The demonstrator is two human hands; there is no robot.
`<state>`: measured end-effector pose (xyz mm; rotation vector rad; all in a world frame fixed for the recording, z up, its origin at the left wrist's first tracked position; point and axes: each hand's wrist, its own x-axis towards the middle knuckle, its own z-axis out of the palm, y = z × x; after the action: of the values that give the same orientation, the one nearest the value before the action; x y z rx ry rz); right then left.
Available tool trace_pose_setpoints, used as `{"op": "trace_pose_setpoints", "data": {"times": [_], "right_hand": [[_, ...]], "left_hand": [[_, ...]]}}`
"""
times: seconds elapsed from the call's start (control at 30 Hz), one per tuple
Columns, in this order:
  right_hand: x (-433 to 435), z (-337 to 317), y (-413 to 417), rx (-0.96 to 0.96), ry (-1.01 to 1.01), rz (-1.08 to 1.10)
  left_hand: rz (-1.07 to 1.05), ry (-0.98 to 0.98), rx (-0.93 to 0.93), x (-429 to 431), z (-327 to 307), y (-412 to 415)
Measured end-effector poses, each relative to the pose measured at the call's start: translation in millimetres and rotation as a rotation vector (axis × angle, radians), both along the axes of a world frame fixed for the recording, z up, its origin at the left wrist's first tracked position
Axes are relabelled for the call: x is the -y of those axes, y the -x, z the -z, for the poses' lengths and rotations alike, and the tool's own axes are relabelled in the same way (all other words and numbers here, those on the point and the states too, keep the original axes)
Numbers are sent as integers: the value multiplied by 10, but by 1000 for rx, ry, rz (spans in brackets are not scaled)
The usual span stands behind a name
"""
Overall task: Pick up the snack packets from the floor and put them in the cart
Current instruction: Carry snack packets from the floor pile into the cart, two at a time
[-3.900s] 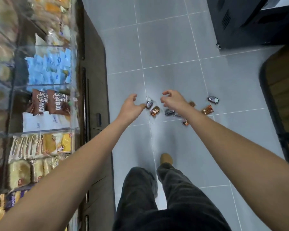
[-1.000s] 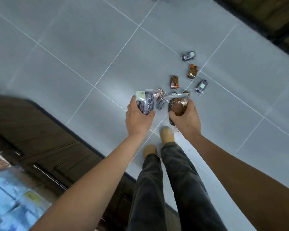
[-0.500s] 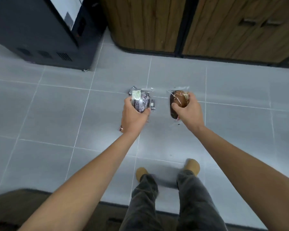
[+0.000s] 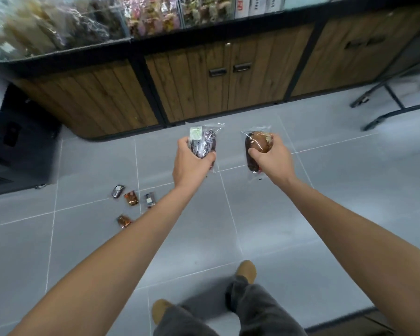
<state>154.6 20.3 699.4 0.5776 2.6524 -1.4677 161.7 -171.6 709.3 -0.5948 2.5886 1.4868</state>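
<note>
Above smooth grey tiles, left hand grips a crinkly dark packet; right hand grips a clear-wrapped brown bun.

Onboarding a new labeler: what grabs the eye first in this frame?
Two outstretched arms dominate mid-frame: the left hand grips a dark snack packet in clear wrap, the right hand a brown bun packet. Four small packets lie on the grey tiled floor at left.

Four packets on floor at left, cabinet beyond them (shelves above it)
</note>
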Motion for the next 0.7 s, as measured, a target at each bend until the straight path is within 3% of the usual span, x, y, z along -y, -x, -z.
{"op": "trace_pose_setpoints", "data": {"times": [0.37, 0.7], "right_hand": [[-1860, -159, 469, -42, -12, 190], [-3341, -154, 1451, -40, -49, 328]], "left_hand": [[238, -50, 19, -1889, -287, 773], [433, -160, 19, -3522, -262, 2155]]}}
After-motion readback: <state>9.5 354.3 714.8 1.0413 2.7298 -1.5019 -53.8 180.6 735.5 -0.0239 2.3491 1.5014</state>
